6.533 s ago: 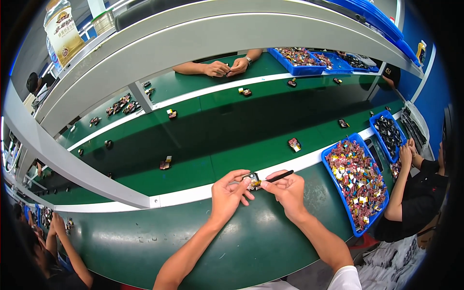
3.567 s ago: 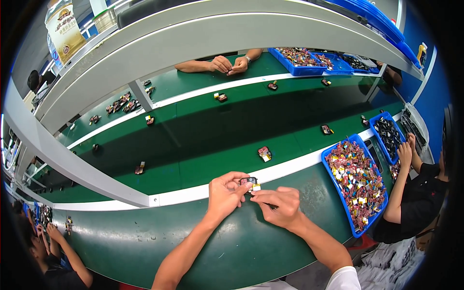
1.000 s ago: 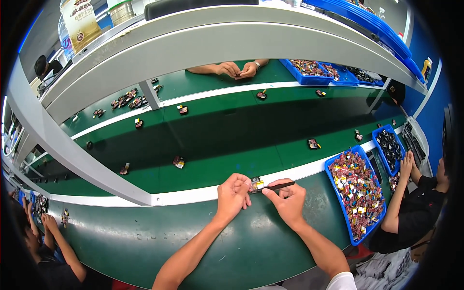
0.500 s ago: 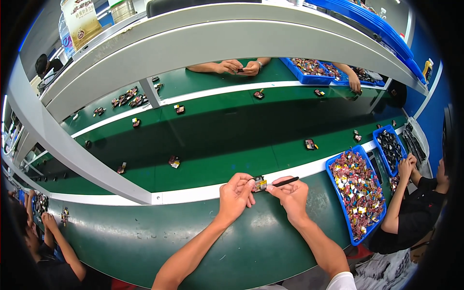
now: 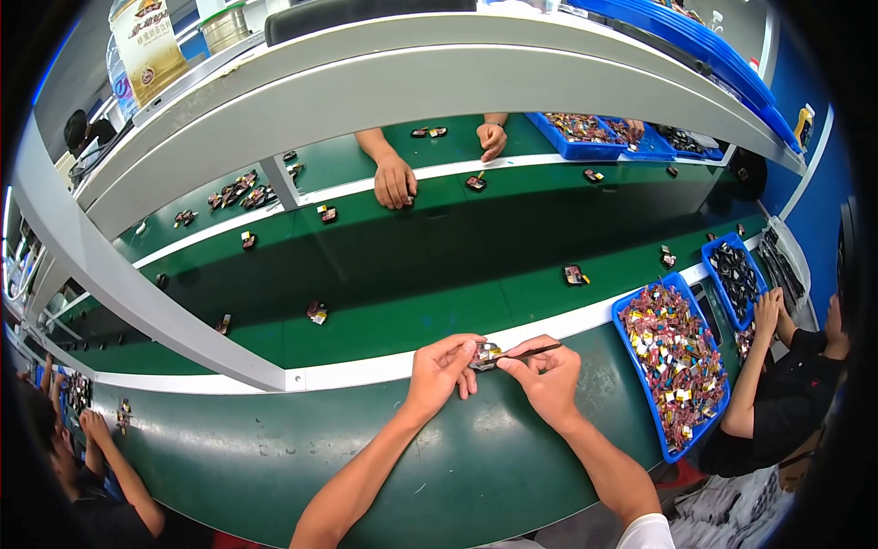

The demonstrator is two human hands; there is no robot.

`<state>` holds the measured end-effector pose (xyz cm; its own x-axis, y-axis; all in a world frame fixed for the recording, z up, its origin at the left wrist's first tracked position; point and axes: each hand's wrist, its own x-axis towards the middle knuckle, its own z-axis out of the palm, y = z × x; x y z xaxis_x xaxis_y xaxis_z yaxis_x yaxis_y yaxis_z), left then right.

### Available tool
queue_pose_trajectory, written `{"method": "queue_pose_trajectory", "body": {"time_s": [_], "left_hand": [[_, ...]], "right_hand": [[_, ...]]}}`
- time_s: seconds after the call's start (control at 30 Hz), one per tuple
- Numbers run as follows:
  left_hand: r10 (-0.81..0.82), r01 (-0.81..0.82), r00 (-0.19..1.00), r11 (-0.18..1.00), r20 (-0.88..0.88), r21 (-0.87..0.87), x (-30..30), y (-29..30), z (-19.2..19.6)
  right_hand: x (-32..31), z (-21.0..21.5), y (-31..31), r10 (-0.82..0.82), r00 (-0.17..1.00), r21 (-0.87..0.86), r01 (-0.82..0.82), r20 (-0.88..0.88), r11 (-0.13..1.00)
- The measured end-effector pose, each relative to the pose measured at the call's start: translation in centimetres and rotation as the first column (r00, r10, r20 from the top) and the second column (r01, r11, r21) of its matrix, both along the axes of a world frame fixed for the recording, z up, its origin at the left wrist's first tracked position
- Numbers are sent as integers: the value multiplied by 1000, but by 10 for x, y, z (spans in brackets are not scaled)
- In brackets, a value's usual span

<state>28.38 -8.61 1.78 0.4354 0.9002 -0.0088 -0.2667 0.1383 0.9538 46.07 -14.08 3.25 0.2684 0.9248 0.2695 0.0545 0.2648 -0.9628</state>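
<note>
Above the near edge of the belt, my left hand (image 5: 436, 380) pinches a small black-cased electronic assembly (image 5: 485, 355) with a yellow and silver top between thumb and fingers. My right hand (image 5: 552, 384) grips a thin, dark, stick-shaped tool (image 5: 541, 350), held nearly level. The tool's left end reaches the top of the assembly; what exactly it touches is too small to tell. My fingertips cover both ends of the assembly.
A blue tray (image 5: 653, 405) of small reddish parts stands to my right, beside a blue tray of black casings (image 5: 734, 274). Similar assemblies (image 5: 575, 275) dot the green belt (image 5: 439, 247). A grey frame (image 5: 210, 320) crosses at left. Co-workers sit left and right; another's hand (image 5: 394, 183) reaches in opposite.
My right hand has brought the tool over the assembly, and the tool shows thinner. Assemblies on the belt have shifted slightly left. The opposite co-worker's hands have parted, one reaching onto the belt.
</note>
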Motion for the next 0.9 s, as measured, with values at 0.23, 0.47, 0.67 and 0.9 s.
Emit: {"method": "queue_pose_trajectory", "body": {"time_s": [0.23, 0.47, 0.67, 0.9], "left_hand": [[1, -1, 1000, 1000, -2, 6, -2, -1, 0], [-29, 29, 1000, 999, 0, -13, 2, -1, -1], [-39, 39, 999, 999, -5, -5, 3, -2, 2], [-51, 51, 998, 999, 20, 9, 5, 0, 1]], "right_hand": [[1, 0, -1, -15, 981, 19, 12, 195, 1000], [4, 4, 1, 18, 997, -30, -16, 71, 999], [4, 3, 1, 20, 998, -33, -18, 68, 999], [6, 5, 1, 11, 996, -19, -10, 87, 1000]]}}
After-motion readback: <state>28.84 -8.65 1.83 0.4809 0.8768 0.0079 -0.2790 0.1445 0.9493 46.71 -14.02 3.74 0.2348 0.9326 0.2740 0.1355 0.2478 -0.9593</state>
